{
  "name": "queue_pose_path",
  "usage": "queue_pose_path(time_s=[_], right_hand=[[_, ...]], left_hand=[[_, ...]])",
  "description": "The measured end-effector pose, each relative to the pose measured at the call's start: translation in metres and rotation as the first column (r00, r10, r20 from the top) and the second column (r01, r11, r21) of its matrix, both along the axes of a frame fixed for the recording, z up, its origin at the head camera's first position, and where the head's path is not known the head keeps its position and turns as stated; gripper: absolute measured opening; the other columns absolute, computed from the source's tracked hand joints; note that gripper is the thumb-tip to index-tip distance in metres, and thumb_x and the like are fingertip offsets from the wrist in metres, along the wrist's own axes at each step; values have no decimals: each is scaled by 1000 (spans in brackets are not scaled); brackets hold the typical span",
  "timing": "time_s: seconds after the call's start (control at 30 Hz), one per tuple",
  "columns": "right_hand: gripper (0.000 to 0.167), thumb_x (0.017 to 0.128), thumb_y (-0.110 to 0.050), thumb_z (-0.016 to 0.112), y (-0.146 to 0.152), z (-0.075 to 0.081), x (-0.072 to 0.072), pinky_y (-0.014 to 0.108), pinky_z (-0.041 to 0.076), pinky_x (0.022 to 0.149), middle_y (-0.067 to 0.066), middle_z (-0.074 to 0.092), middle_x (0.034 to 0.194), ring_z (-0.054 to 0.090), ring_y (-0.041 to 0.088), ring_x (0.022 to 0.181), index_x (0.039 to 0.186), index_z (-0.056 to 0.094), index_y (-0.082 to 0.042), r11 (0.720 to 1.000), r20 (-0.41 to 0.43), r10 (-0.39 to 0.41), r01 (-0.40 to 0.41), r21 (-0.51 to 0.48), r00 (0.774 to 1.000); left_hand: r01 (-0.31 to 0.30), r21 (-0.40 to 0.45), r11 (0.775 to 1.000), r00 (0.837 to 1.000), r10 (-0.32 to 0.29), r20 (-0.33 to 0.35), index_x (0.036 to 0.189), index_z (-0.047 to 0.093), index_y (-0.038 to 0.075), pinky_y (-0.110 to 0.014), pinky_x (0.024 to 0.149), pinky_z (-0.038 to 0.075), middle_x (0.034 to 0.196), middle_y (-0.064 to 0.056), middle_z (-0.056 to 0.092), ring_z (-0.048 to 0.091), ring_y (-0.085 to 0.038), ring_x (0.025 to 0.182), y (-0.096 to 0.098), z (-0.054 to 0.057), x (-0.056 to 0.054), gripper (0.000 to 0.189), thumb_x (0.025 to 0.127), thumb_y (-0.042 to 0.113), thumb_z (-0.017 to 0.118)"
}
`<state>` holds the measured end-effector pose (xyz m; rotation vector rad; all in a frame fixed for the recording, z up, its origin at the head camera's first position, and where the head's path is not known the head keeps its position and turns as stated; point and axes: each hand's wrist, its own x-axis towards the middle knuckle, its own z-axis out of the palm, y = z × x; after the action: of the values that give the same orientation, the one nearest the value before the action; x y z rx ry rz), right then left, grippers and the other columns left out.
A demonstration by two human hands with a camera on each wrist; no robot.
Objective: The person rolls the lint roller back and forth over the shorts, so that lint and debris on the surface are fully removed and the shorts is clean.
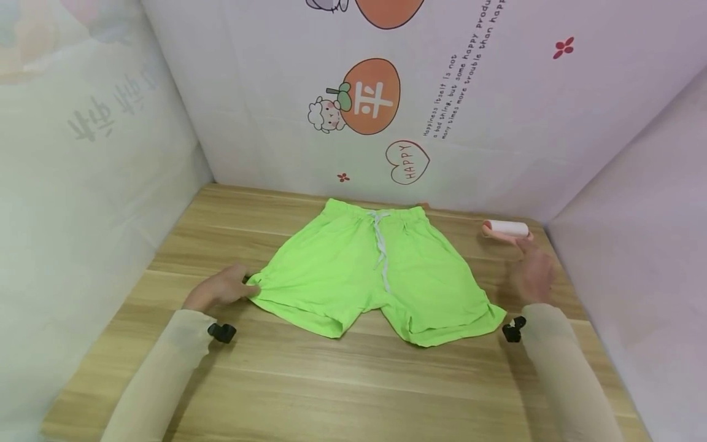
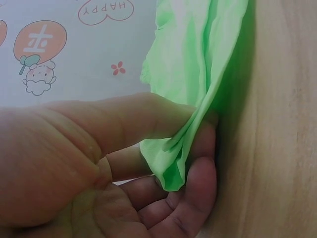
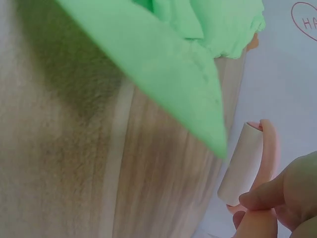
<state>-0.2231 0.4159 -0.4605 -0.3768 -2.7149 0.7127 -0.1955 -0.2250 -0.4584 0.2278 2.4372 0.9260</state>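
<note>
Bright green shorts (image 1: 353,264) with a white drawstring (image 1: 381,245) lie spread out on the wooden table, waistband toward the back wall. At their left leg hem, my left hand (image 1: 223,287) pinches the outer corner; in the left wrist view, the thumb (image 2: 143,116) presses the folded cloth (image 2: 171,153) against the fingers. My right hand (image 1: 533,273) is beyond the right leg, holding a lint roller (image 1: 509,228) with a white roll and a peach-coloured handle. Thumb and fingers close round that handle (image 3: 255,225) in the right wrist view. The hem's right corner (image 3: 213,134) sticks up nearby.
White printed sheeting (image 1: 265,110) walls the table in at the back and both sides. A small orange-brown thing (image 1: 423,205) peeks out behind the waistband. Bare wood (image 1: 331,393) spans the table's front.
</note>
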Motion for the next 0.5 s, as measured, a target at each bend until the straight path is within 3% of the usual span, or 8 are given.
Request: queue_pose_path(time_s=[0.13, 0.3, 0.5], right_hand=[[63, 95, -3, 65, -1, -3, -5, 78, 37, 104, 32, 46, 155, 47, 65, 133, 156, 49, -9, 999, 88, -44, 43, 5, 995], [61, 96, -2, 61, 0, -8, -10, 77, 37, 100, 34, 46, 155, 46, 67, 130, 156, 48, -7, 998, 133, -62, 60, 17, 989], [62, 96, 3, 57, 0, -13, -13, 76, 39, 98, 31, 45, 157, 45, 67, 128, 156, 47, -7, 997, 160, -66, 58, 54, 985]], left_hand=[[-7, -7, 1000, 1000, 7, -7, 151, 49, -9, -32, 64, 40, 96, -11, 56, 42, -17, 69, 0, -2, -1, 57, 101, 15, 60], [1, -3, 1000, 1000, -1, -15, 152, 47, -11, -34, 67, 39, 114, -16, 61, 43, -19, 74, -1, -2, 0, 58, 102, 16, 61], [4, 7, 1000, 1000, -4, -8, 152, 47, -10, -34, 65, 39, 91, -8, 53, 40, -17, 68, -1, -1, 1, 58, 101, 15, 61]])
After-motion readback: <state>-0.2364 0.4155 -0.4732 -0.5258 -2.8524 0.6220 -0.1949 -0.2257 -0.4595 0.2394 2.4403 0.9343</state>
